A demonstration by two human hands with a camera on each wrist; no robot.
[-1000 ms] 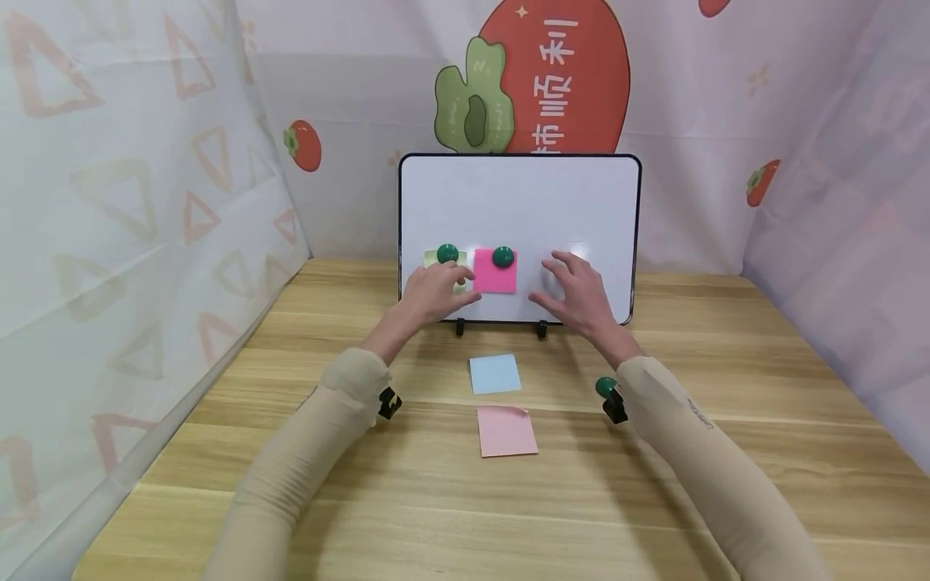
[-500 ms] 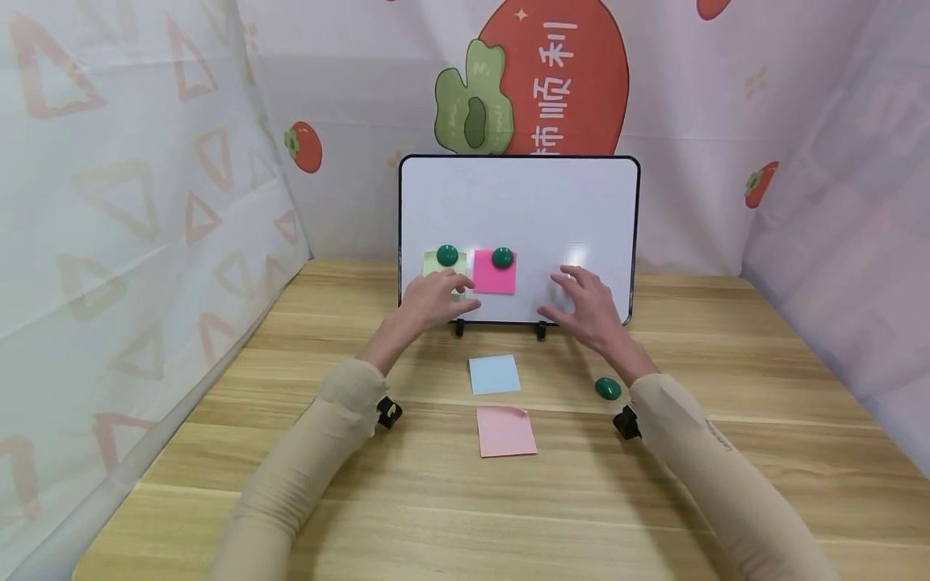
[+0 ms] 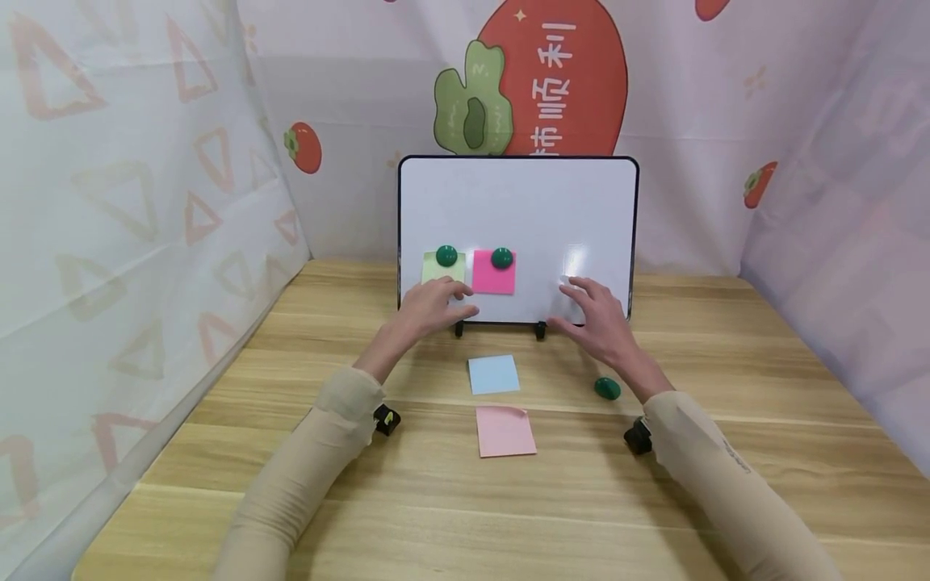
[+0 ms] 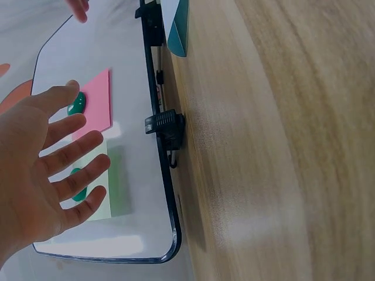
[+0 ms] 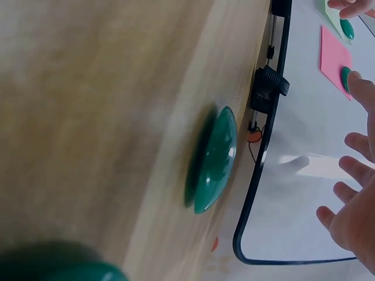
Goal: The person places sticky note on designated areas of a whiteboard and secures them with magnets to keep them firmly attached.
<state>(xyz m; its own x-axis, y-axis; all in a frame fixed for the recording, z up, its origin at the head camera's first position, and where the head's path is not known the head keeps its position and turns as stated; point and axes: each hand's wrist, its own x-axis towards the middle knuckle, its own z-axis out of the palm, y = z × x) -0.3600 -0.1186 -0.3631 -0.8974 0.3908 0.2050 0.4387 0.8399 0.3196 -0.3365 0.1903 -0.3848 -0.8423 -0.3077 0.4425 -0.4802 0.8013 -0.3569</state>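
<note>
My left hand (image 3: 434,307), fingers spread and holding nothing, hovers before the lower left of the whiteboard (image 3: 523,202). It overlaps the light green sticky note (image 3: 433,268) in the head view. That note and a bright pink sticky note (image 3: 493,278) hang on the board, each under a round green magnet (image 3: 502,258). My right hand (image 3: 599,323), also relaxed with nothing in it, is in front of the board's lower right. Below that hand, a loose green magnet (image 5: 218,161) lies on the table.
A light blue sticky note (image 3: 494,374) and a pale pink one (image 3: 505,432) lie on the wooden table (image 3: 450,516) between the forearms. Black clips (image 4: 166,126) support the board's bottom edge. At the right wrist view's lower left, another green object (image 5: 88,272) shows partly.
Both hands have drawn back and down from the board, the right one also shifting rightward. The loose magnet is now fully uncovered by the right sleeve. Notes stay put.
</note>
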